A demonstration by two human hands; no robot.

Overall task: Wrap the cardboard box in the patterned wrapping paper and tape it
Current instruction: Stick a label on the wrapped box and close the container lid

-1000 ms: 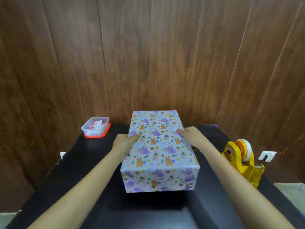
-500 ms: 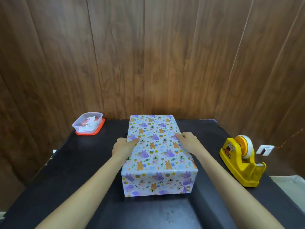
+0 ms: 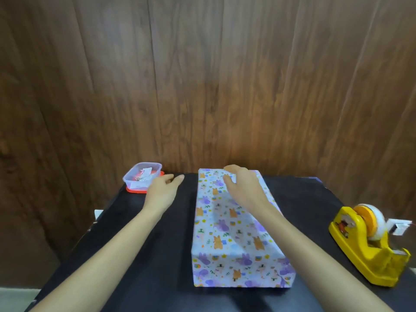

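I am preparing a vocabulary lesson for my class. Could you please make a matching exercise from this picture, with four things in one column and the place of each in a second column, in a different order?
Things
1. wrapped box
2. tape dispenser
3. plastic container
4. left hand

Places
A. far left corner of the table
B. near the right edge of the table
C. between the plastic container and the wrapped box, fingers open
D. middle of the table, its far end under the right hand

Pairs: 1-D, 2-B, 3-A, 4-C
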